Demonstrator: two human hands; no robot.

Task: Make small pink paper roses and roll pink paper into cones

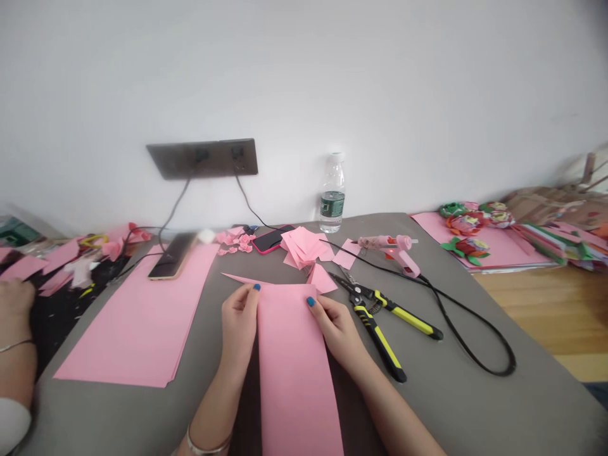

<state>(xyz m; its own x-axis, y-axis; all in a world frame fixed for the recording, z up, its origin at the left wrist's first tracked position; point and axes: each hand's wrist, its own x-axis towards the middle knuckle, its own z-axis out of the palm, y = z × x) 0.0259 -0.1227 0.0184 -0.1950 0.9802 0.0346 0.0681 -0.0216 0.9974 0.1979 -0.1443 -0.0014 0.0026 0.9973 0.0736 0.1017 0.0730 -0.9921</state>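
Note:
A long strip of pink paper (pixel 295 367), which looks folded, is held up between my two hands near the table's front edge. My left hand (pixel 240 316) pinches its upper left corner, thumb on top. At the upper right corner my right hand (pixel 338 326) grips the paper in the same way. Behind the strip's top edge a thin pointed piece of pink paper (pixel 242 278) sticks out to the left. Just beyond my hands lies a pile of small pink paper squares (pixel 301 246). Yellow and black wire strippers (pixel 375 313) lie open to the right of my right hand.
Large pink sheets (pixel 137 329) lie at left with a phone (pixel 173 256) on them. A water bottle (pixel 332 199) stands by the wall. A pink glue gun (pixel 396 250) trails a looped black cable (pixel 475 358). Paper flowers (pixel 468 231) sit far right; another person's arm (pixel 16 342) is far left.

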